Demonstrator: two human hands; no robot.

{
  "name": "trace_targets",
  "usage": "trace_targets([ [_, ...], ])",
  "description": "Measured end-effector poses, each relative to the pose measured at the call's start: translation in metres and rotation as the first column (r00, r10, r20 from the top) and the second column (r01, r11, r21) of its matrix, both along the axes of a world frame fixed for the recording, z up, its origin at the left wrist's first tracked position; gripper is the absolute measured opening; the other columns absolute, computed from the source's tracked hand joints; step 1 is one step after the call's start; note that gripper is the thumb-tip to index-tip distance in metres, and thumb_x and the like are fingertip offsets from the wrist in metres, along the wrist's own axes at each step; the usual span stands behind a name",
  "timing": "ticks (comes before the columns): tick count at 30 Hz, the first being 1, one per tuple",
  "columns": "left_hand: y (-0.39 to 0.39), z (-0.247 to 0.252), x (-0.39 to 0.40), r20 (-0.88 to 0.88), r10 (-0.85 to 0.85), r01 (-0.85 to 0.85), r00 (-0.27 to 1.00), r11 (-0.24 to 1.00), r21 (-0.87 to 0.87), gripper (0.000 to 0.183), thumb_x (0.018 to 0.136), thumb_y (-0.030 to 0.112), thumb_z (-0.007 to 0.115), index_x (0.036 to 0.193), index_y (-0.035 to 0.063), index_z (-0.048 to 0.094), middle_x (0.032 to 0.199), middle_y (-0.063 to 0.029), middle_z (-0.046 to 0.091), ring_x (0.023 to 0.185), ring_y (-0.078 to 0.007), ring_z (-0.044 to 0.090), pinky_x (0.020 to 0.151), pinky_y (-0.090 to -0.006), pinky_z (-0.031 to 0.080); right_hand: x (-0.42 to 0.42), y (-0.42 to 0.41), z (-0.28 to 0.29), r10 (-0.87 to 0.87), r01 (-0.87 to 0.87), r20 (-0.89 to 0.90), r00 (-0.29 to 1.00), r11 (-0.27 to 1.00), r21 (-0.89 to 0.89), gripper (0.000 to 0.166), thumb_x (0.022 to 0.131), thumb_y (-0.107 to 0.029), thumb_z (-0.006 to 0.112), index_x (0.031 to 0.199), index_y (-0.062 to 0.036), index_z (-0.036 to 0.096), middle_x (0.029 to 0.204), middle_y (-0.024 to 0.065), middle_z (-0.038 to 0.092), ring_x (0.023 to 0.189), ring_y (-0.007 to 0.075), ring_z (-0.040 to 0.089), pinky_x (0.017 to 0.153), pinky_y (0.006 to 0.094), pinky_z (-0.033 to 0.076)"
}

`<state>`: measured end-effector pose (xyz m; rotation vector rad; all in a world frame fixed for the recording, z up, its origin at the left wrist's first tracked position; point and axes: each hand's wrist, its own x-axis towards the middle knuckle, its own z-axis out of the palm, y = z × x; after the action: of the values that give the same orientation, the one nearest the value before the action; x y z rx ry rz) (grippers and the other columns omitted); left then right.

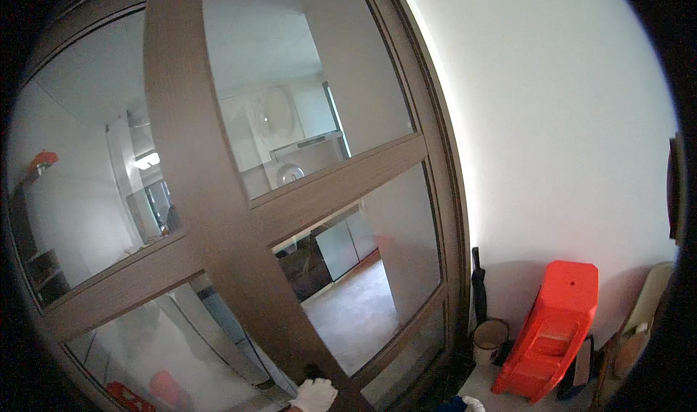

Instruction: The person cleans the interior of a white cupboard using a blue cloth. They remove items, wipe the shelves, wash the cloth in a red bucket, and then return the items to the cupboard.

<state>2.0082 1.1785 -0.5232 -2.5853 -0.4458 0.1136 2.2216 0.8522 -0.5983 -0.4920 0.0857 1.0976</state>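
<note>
My left hand (315, 395), in a white glove, is at the bottom edge of the view. It rests against the brown wooden stile (228, 238) of a glass-panelled door, just below a small dark recess (311, 370) in the wood. The fingers point up and lie close together; the frame does not settle whether they grip the stile or only press on it. Through the glass pane (348, 281) show a floor and light cabinets. The upper pane (272, 85) shows a room with a pale ceiling, mixed with reflections. My right hand is out of view.
Right of the door frame (454, 205) stands a white wall (544, 118). Against it are a black folded umbrella (478, 292), a pale bucket-like container (486, 352), a tilted red plastic stool (555, 325) and a folded chair (642, 314). A dark-blue object with a white edge (474, 403) is cut off below.
</note>
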Motion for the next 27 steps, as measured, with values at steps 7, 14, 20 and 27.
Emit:
trace_targets([
  [7, -0.029, 0.034, -0.014, -0.008, 0.106, -0.106, 0.994, 0.994, -0.004, 0.018, 0.087, 0.019, 0.05, 0.095, 0.0154, 0.067, 0.101, -0.0041, 0.062, 0.097, -0.0226, 0.058, 0.075, -0.0406, 0.046, 0.099, 0.039, 0.031, 0.183, -0.186, -0.081, 0.98, 0.982, -0.031, 0.029, 0.085, -0.035, 0.063, 0.092, -0.0072, 0.067, 0.084, 0.0133, 0.068, 0.077, 0.0282, 0.064, 0.071, 0.0411, 0.054],
  [14, -0.026, -0.008, -0.061, 0.11, 0.143, -0.154, 0.984, 0.351, 0.924, 0.049, 0.086, 0.021, 0.063, 0.131, 0.0075, 0.048, 0.122, -0.0038, 0.058, 0.109, -0.0199, 0.057, 0.093, -0.0358, 0.047, 0.196, 0.057, -0.01, 0.42, -0.421, -0.062, 0.905, 0.869, -0.258, 0.048, 0.089, -0.031, 0.052, 0.118, 0.0072, 0.056, 0.107, 0.0237, 0.064, 0.102, 0.0433, 0.061, 0.091, 0.055, 0.048],
  [20, -0.03, -0.082, -0.184, -0.015, 0.559, -0.368, 0.829, 0.566, 0.738, 0.054, 0.093, 0.053, 0.039, 0.125, 0.0127, 0.054, 0.136, -0.0099, 0.047, 0.127, -0.0244, 0.039, 0.109, -0.0471, 0.027, 0.226, 0.051, 0.007, 0.381, -0.404, -0.151, 0.912, 0.899, -0.171, 0.041, 0.087, -0.032, 0.062, 0.113, -0.0002, 0.063, 0.106, 0.0146, 0.068, 0.093, 0.0302, 0.067, 0.083, 0.0434, 0.055],
  [27, -0.101, -0.026, -0.089, 0.012, 0.97, -0.964, 0.245, 0.245, -0.108, 0.057, 0.092, 0.032, 0.045, 0.141, 0.0048, 0.04, 0.146, -0.0173, 0.037, 0.139, -0.0347, 0.027, 0.114, -0.0466, 0.019, 0.28, 0.103, 0.017, 0.343, -0.321, 0.075, 0.936, 0.922, -0.216, 0.033, 0.09, -0.025, 0.061, 0.117, -0.0081, 0.053, 0.102, 0.0122, 0.06, 0.093, 0.0301, 0.06, 0.083, 0.0455, 0.052],
])
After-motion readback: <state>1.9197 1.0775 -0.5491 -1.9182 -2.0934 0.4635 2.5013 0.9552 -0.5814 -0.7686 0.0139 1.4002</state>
